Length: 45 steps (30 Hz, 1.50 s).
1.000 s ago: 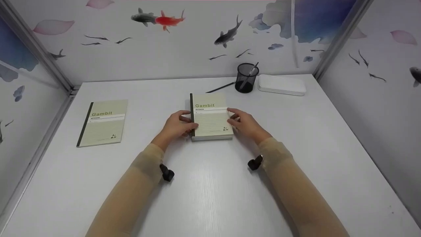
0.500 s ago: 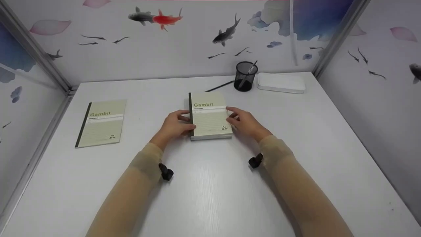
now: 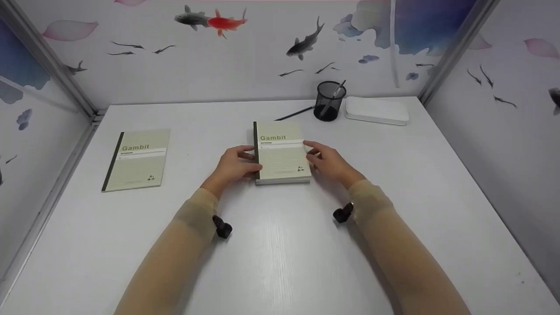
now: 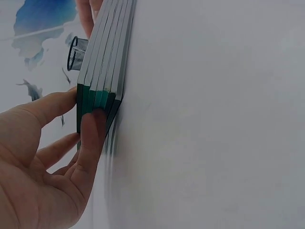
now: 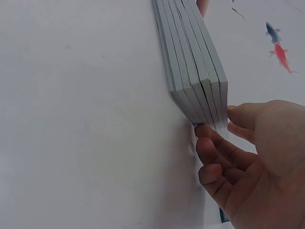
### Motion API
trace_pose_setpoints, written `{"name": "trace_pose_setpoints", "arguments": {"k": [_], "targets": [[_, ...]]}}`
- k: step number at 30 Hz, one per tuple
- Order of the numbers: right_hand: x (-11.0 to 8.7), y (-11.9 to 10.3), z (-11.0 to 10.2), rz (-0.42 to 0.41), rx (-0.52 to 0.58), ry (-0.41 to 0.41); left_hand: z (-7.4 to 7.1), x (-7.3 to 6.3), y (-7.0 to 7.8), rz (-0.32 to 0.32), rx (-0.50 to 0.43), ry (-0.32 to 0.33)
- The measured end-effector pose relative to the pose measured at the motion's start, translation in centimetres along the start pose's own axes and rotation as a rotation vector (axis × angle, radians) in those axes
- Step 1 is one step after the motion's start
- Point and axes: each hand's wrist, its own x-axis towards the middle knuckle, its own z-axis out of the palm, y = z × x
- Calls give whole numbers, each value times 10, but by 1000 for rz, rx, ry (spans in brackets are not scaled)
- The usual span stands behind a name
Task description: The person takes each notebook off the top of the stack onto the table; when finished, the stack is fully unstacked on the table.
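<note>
Item one: a stack of notebooks (image 3: 282,154), several thick, lying flat at the middle of the white table (image 3: 273,249), top cover pale green, lettered "Gambit", dark spine to the left; in the wrist views we count its layers as slightly uneven at the edges. Item two: the left hand (image 3: 234,166), holding the stack from the left, thumb over the top cover at the spine, fingers against the spine side. Item three: the right hand (image 3: 330,162), holding the stack at its right edge, thumb and fingertips set close to one another, fingers bent. Item four: a single notebook (image 3: 138,162) of matching cover, flat at the left, well apart from the stack. Item five: a black mesh cup (image 3: 322,105) at the far right, with a slim pen (image 3: 338,90) leaning in it. Item six: a dark stick (image 3: 295,113), pen or pencil, we cannot tell which, lying left of the cup, beyond the stack. Item seven: a white case (image 3: 376,111), just right of the cup. Item eight: a far wall (image 3: 144,81) painted with fish.
</note>
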Motion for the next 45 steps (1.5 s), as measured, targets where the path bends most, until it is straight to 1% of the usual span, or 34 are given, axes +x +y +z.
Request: {"name": "trace_pose_setpoints", "arguments": {"k": [8,12,15,18,21,24,26,30,34,39,42,45], "targets": [[0,2,0,22,5,-6,-2,0,2,0,25,-6],[1,1,-1,20,8,-13,-4,2,2,-12,19,-4],[3,2,0,11,9,-19,-6,4,1,-34,-8,-15],[4,2,-1,8,5,-27,-11,5,1,-60,-37,-39],[3,0,-2,9,-6,-34,-17,5,0,-77,-76,-82],[3,-1,-3,6,-23,-40,-23,4,-2,-74,-91,-132],[3,-2,-4,9,-29,-41,-26,2,-2,-61,-88,-162],[3,-2,-4,20,-28,-36,-29,-2,-4,-44,-79,-197],[3,-1,-3,31,-17,-32,-30,-5,-6,-23,-99,-201],[2,-1,-3,37,-36,-27,-32,-10,-7,-14,-131,-183],[2,0,-3,26,-44,-26,-38,-14,-8,-13,-159,-163],[2,0,-3,16,-46,-28,-47,-18,-12,-13,-191,-145]]}}
